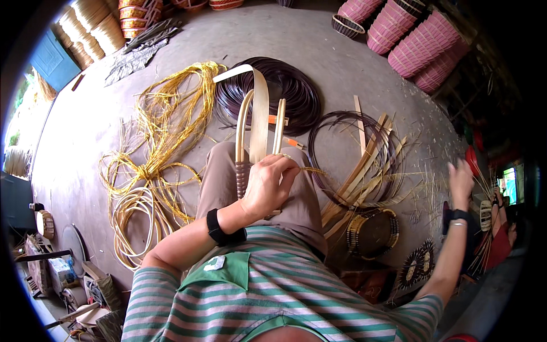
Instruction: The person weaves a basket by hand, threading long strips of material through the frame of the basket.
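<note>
A bent cane handle (244, 122) of pale rods stands over my lap, its left leg wrapped in dark brown strand near the knee. A wide pale flat strip (260, 108) curves up between its two legs. My left hand (269, 181) is closed around the lower part of the right leg, fingers pinched together. From those fingers a thin golden strand (312, 170) runs off to the right, and its far end is lost to sight. Out to the far right my right hand (460, 181) is raised, its fingers smeared by motion; whether it grips anything cannot be made out.
Golden strands (176, 108) and a pale cane coil (134, 219) lie at left. A dark brown coil (296, 85) is ahead, with an orange-handled cutter (278, 120) nearby. Wooden strips (364, 162) lie at right. Stacked pink baskets (424, 45) stand far right; another person (501, 239) sits at right.
</note>
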`<state>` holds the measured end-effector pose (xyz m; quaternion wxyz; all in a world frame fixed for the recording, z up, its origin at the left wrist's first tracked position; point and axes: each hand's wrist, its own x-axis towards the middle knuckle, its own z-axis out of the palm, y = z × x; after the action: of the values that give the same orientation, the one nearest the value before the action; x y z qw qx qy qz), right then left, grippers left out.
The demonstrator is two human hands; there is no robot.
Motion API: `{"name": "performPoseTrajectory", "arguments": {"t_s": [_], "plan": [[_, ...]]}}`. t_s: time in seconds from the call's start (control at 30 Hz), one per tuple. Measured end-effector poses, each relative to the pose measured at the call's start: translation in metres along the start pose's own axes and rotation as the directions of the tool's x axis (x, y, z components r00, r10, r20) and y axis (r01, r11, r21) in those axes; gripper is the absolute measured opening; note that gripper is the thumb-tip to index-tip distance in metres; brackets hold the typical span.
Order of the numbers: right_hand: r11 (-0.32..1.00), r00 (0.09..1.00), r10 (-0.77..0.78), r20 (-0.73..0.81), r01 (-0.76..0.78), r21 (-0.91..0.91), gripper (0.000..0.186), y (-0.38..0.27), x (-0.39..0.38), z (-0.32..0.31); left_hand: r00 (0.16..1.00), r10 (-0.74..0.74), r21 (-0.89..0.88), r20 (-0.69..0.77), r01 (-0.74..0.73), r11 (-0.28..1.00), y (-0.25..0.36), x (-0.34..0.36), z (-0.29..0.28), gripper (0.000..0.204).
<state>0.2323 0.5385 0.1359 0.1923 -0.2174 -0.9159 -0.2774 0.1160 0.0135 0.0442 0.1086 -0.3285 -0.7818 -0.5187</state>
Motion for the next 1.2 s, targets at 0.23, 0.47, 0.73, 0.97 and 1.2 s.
{"name": "performPoseTrajectory", "arguments": {"t_s": [0.23, 0.47, 0.73, 0.97, 1.2], "plan": [[-0.162, 0.847, -0.467, 0.256, -0.366, 0.916, 0.03, -0.306, -0.104, -0.14, 0.999, -0.048, -0.095, 0.008, 0.049, 0.994, -0.007, 0.007, 0.007, 0.005], [-0.679, 0.892, -0.254, 0.375, -0.441, 0.588, 0.028, -0.362, -0.1, -0.144, 0.991, -0.007, -0.218, 0.137, 0.037, 0.975, -0.017, 0.01, -0.001, 0.007], [-0.557, 0.944, -0.015, 0.33, -0.282, 0.781, 0.025, -0.378, -0.112, -0.147, 0.995, 0.078, -0.209, 0.061, -0.064, 0.976, -0.03, 0.011, 0.008, 0.009], [-0.7, 0.962, -0.063, 0.267, -0.234, 0.675, 0.028, -0.366, -0.108, -0.125, 0.921, -0.166, -0.143, -0.352, 0.122, 0.982, -0.049, -0.003, -0.034, 0.028], [-0.721, 0.967, -0.111, 0.227, -0.236, 0.652, 0.029, -0.371, -0.097, -0.123, 0.698, -0.409, -0.654, 0.589, 0.708, 0.266, -0.073, 0.003, -0.027, 0.03]]}}
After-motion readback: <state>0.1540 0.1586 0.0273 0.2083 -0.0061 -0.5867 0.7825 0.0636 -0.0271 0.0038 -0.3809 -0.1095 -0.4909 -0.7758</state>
